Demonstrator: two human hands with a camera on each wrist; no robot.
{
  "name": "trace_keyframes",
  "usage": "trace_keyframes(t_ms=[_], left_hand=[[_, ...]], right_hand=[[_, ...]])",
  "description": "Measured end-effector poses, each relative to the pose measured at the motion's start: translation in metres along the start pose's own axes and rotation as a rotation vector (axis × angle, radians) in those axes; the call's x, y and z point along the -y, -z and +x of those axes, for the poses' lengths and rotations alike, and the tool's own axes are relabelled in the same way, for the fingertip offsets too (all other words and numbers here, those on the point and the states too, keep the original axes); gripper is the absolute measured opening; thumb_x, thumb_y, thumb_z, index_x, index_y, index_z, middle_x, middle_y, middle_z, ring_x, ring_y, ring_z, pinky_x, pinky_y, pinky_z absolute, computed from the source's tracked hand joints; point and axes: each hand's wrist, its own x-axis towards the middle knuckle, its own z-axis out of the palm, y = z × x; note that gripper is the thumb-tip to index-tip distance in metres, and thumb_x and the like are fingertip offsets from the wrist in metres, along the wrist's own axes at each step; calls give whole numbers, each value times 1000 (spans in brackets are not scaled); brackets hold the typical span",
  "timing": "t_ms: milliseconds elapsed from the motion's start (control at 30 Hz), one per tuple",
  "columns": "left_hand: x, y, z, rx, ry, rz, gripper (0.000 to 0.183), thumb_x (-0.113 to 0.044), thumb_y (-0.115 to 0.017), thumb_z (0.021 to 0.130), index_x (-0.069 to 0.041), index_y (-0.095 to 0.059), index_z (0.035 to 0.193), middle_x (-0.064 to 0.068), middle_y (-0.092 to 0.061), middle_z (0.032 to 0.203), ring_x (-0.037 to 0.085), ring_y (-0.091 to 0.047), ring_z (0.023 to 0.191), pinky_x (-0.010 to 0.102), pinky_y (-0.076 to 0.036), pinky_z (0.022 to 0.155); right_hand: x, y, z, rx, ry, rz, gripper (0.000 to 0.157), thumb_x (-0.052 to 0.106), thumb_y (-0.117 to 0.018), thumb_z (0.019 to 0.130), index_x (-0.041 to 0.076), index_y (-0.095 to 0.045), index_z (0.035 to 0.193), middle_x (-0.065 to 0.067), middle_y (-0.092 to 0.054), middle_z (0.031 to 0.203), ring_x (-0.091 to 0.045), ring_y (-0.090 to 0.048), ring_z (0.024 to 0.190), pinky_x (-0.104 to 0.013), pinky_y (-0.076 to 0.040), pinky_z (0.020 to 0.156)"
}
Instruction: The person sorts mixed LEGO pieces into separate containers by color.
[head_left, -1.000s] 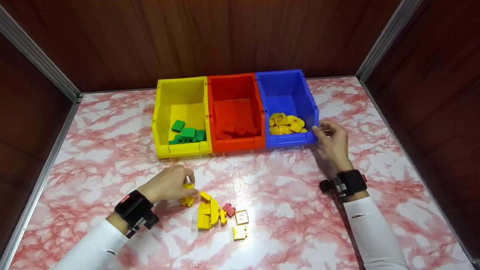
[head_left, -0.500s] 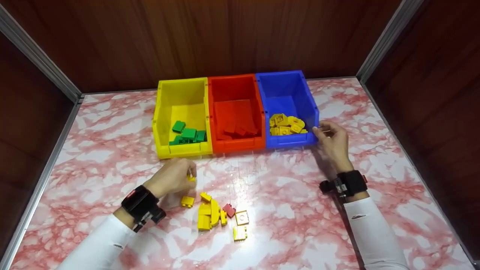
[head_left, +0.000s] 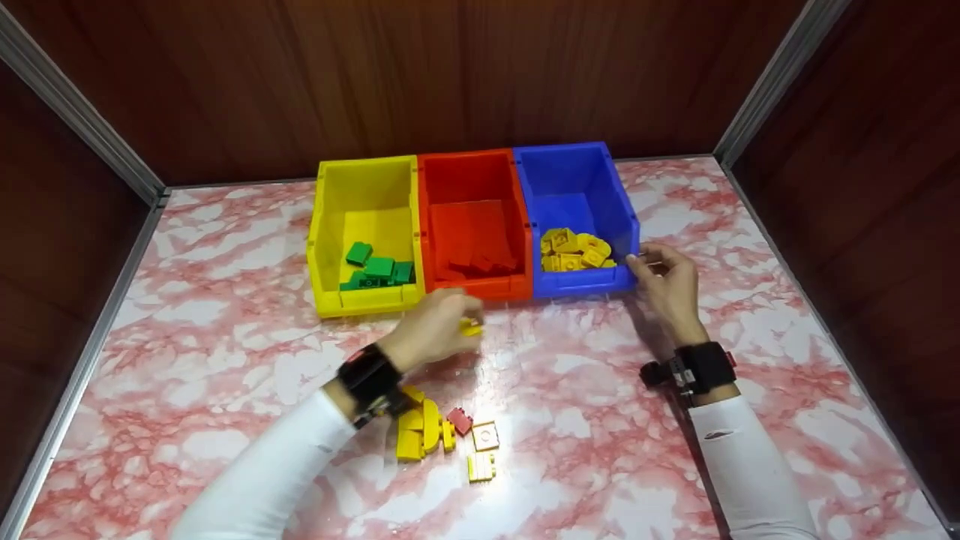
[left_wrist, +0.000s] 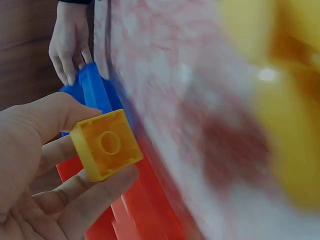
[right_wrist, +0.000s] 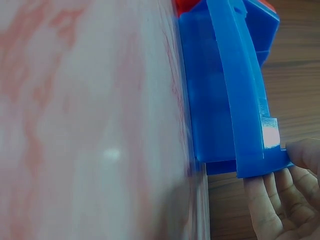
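Note:
My left hand (head_left: 431, 330) pinches a yellow toy building block (left_wrist: 107, 145) between thumb and fingers, its hollow underside facing the left wrist camera. This hand hovers over the table just in front of the red bin (head_left: 480, 289). At the blue bin (head_left: 585, 282), my right hand (head_left: 671, 292) grips the front right corner, thumb on the rim and fingers against the outer side, as the right wrist view shows. Yellow blocks (head_left: 570, 259) lie in the blue bin, red blocks (head_left: 481, 262) in the red one, and green blocks (head_left: 379, 267) in the yellow bin (head_left: 367, 301).
Several loose yellow blocks (head_left: 410, 442) lie on the marbled table (head_left: 585, 420) below the left wrist, beside one red block (head_left: 460, 420). Two glossy yellow pieces, one square block (head_left: 485, 435) among them, sit to their right. Dark wood panels (head_left: 450, 75) enclose the table.
My left hand has picked up a yellow block and carried it right and away from me, from the left of the pile toward the red bin. My right hand stays at the blue bin.

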Motion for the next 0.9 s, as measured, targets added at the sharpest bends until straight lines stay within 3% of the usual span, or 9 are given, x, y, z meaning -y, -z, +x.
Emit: trace_keyframes(t_ms=[100,300,567,700,900], left_hand=[[-14,-6,21,-4,-54,-28,23,-14,-79,93,-6,-76,114,10,-73,114,29,-68,114,43,-59,103],[-38,-17,63,-26,-124,-82,18,-17,-79,94,-9,-76,110,7,-71,109,20,-65,101,31,-59,91],[-72,-18,107,-118,-227,-34,17,-15,-77,93,-10,-77,109,7,-71,111,18,-65,103,23,-57,90],[-76,-18,128,-169,-242,10,22,-17,-77,94,-9,-77,115,8,-68,111,19,-63,98,24,-57,83],[-72,-19,152,-191,-232,165,26,-20,-77,97,-8,-77,120,9,-71,118,24,-70,106,31,-61,94]], right_hand=[[-1,1,-1,-7,23,-19,29,21,-75,99,2,-76,121,14,-67,88,-7,-62,83,-15,-51,74],[-1,3,0,-3,2,-15,29,22,-75,99,4,-76,122,12,-67,89,-9,-62,85,-18,-52,76],[0,2,-1,3,-23,-7,30,23,-74,100,3,-76,122,11,-67,91,-11,-61,87,-19,-51,77],[0,1,0,11,-29,5,29,22,-75,99,3,-76,121,10,-67,93,-11,-61,88,-19,-51,77],[0,0,1,20,-42,11,28,21,-75,99,4,-76,122,9,-67,93,-11,-61,89,-20,-51,79]])
